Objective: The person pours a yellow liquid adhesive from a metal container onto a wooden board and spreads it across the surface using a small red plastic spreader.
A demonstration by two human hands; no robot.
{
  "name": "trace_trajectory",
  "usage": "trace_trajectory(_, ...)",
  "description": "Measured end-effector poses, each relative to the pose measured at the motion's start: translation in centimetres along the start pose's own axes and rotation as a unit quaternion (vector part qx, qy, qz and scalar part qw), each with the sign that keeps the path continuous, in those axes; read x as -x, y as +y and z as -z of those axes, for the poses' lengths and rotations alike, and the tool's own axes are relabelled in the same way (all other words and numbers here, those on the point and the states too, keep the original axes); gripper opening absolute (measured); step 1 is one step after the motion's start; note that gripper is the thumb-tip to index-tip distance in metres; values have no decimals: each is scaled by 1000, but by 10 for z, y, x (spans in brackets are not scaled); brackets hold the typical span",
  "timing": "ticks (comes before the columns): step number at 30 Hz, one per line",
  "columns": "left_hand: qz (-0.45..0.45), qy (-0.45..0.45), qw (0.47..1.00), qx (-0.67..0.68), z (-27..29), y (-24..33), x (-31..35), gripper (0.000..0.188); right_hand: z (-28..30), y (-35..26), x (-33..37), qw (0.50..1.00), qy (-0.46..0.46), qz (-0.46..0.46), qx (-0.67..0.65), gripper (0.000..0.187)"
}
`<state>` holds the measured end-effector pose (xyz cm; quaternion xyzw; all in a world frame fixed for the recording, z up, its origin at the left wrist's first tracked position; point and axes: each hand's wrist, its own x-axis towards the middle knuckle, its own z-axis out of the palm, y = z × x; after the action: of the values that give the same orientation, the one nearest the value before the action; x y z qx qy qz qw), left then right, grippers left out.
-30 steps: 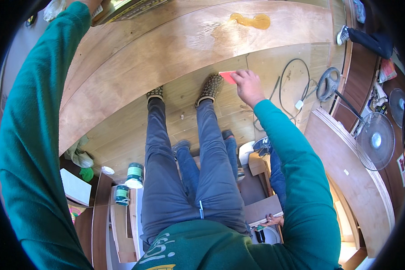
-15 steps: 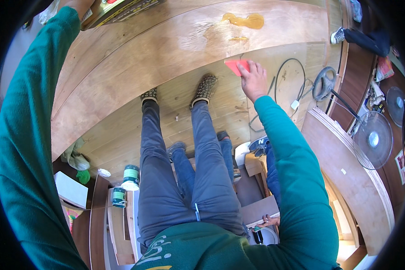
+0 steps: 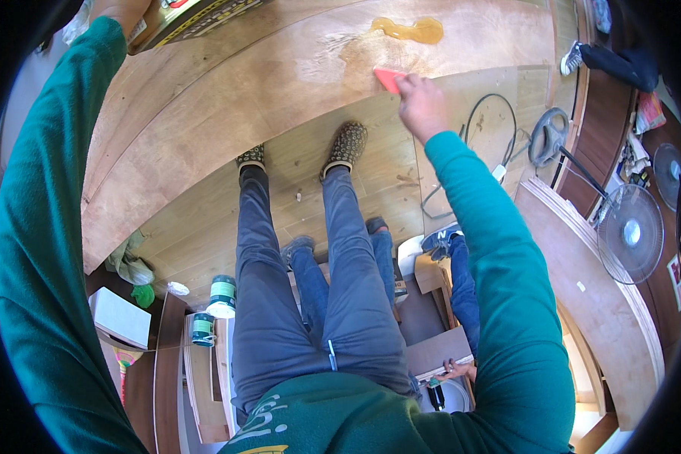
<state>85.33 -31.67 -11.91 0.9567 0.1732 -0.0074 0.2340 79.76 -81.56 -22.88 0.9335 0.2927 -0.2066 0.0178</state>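
My right hand (image 3: 422,106) is closed around a flat red plastic spreader (image 3: 388,79), whose tip lies over the near edge of the curved wooden board (image 3: 227,113). Beyond it, an amber puddle of glue-like liquid (image 3: 408,30) rests on the board. A thin wet smear spreads to the left of the puddle. At the far left, my left hand (image 3: 121,9) grips the side of a tilted dark-and-yellow rectangular tin (image 3: 197,23). The picture's upper edge cuts off part of that hand and the tin.
Behind me, another person's hand (image 3: 458,371) is by a brown panel (image 3: 439,352). At right are a black cable (image 3: 467,125), a fan (image 3: 630,233) and stacked curved boards (image 3: 594,265). Green-labelled containers (image 3: 222,295) stand at left. Another person's shoe (image 3: 571,58) shows far right.
My right hand has moved away from me with the spreader, from beside the board's near edge to over it, and the spreader has turned. My left hand stays at the tin.
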Motion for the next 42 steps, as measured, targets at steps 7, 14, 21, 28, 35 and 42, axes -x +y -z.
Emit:
trace_trajectory(7, -62, 22, 996, -54, 0, -6, 2, 54, -3, 6, 41, 997, -34, 61, 19, 33)
trace_trajectory(14, 80, -4, 995, 59, -3, -6, -5, 51, 19, 52, -40, 992, 120, 16, 46, 34)
trace_trajectory(21, 85, 96, 991, 42, -3, 6, 10, 57, 16, 58, -47, 995, 63, 41, 59, 39)
trace_trajectory(28, 34, 121, 989, 83, -6, 18, 16, 55, 0, 62, 28, 996, -21, 64, 58, 43)
trace_trajectory(35, -89, 42, 995, 6, -5, -12, 4, 72, 11, 51, 67, 998, -62, 31, -9, 39)
trace_trajectory(42, 90, 77, 980, 162, -5, 1, 8, 53, 18, -13, -8, 990, 127, -16, -66, 45)
